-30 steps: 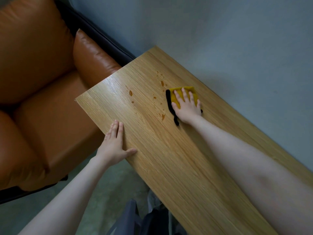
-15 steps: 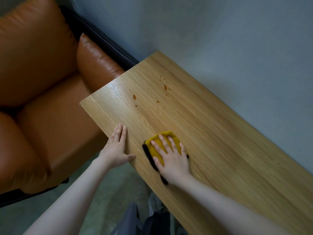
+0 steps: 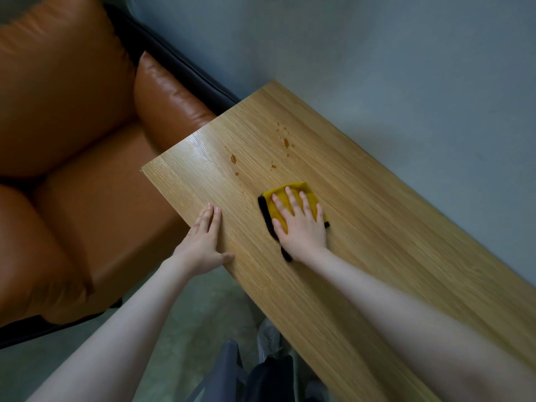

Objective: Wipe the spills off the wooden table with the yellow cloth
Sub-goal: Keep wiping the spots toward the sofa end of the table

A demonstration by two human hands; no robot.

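A folded yellow cloth (image 3: pixel 280 198) with a black edge lies on the wooden table (image 3: pixel 377 242). My right hand (image 3: pixel 301 224) presses flat on the cloth, fingers straight and spread. Brown spill drops (image 3: pixel 233 158) and a second cluster of spill drops (image 3: pixel 286 143) dot the table beyond the cloth, toward the far end. My left hand (image 3: pixel 203 242) rests flat on the table's near edge, fingers straight, thumb against the edge.
An orange leather sofa (image 3: pixel 72 140) stands to the left, its armrest touching the table's end. A grey wall (image 3: pixel 406 68) runs along the table's far side. Dark clothing (image 3: pixel 246 372) shows below, over a greenish floor (image 3: pixel 188 314).
My right hand dragged the cloth from the far side toward the near edge, then pushed it back up toward the spills. Drops near the near side are gone. The left hand stayed put.
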